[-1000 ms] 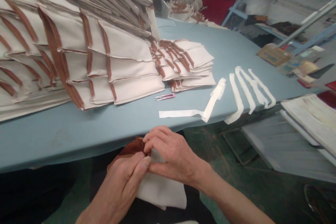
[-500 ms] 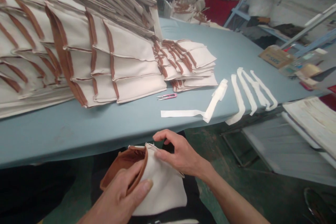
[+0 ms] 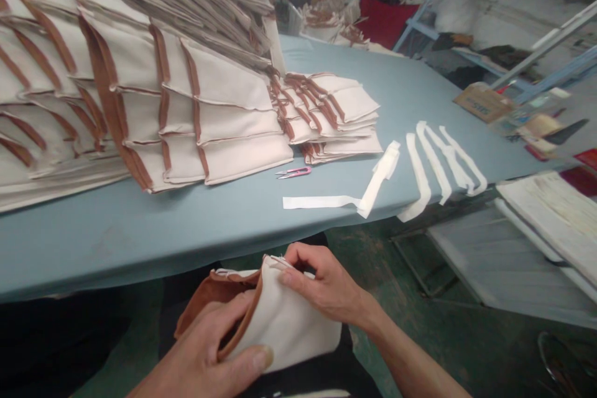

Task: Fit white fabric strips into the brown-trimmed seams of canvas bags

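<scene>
Over my lap I hold a white fabric pouch (image 3: 303,317) with a brown edge and lining, its mouth spread open toward the left. My left hand (image 3: 209,342) grips its brown-trimmed rim, fingers inside the opening and thumb on the white outer face. At the top corner, my right hand (image 3: 324,283) pinches the seam between thumb and index finger, where a few loose threads stick up. The fingers inside the pouch are hidden. Beyond, on the table, lie pink-handled thread snips (image 3: 293,172), which neither hand touches.
Large stacks of white pieces with brown trim (image 3: 233,112) fill the left of the blue-covered table (image 3: 196,224). White strips (image 3: 380,177) lie near its front edge, others at right. A cardboard box (image 3: 482,101) and blue shelving stand farther back.
My right thumb and index finger have closed on the pouch's top corner, having been apart before. The pouch's lower right part has swung slightly up and to the right.
</scene>
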A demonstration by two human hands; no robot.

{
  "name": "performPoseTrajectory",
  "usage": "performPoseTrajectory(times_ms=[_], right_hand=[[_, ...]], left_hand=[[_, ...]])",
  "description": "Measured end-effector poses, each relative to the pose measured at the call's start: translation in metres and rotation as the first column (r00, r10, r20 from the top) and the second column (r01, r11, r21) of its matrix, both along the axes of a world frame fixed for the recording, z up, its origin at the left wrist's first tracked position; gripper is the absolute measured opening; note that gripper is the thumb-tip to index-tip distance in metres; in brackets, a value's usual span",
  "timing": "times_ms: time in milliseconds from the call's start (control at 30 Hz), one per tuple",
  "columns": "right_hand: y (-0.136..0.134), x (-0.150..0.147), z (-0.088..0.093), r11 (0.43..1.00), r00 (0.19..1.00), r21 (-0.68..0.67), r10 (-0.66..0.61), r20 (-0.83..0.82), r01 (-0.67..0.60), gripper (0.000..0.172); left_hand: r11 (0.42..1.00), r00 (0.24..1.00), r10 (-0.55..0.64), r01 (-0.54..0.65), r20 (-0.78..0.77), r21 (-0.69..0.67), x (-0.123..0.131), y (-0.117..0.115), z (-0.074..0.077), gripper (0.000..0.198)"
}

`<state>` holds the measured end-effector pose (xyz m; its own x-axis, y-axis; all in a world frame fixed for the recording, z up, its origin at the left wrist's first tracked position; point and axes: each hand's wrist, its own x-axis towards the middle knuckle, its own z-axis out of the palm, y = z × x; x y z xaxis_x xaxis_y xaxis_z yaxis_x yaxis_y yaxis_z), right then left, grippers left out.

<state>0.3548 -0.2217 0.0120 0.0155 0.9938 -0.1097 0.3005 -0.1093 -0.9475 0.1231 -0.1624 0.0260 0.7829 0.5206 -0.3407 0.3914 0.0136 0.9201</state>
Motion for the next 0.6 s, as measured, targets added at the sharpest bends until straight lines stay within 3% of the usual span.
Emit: performPoseTrajectory(times_ms=[133, 300, 400, 600], right_hand=[[0.002, 0.002, 0.02, 0.975, 0.981, 0.222, -0.048, 0.187, 0.006, 0.026], [0.006, -0.004, 0.031, 0.904, 0.915, 0.421, -0.103, 0.39, -0.077, 0.024], [0.006, -0.009, 0.022, 0.914, 0.898, 0.398, -0.113, 0.426, -0.074, 0.022], [-0.003, -0.018, -0.002, 0.983, 0.946, 0.18, -0.033, 0.323, -0.027, 0.019]], left_hand=[[0.993, 0.997, 0.001, -0.009, 0.073, 0.121, 0.01, 0.018, 0.005, 0.018], [0.979, 0.993, 0.043, -0.063, 0.108, 0.196, 0.025, 0.036, 0.012, 0.025], [0.97, 0.997, 0.027, -0.044, 0.075, 0.238, 0.026, 0.035, 0.008, 0.031], [0.988, 0.999, 0.018, -0.012, -0.038, 0.152, 0.018, 0.022, -0.004, 0.032]])
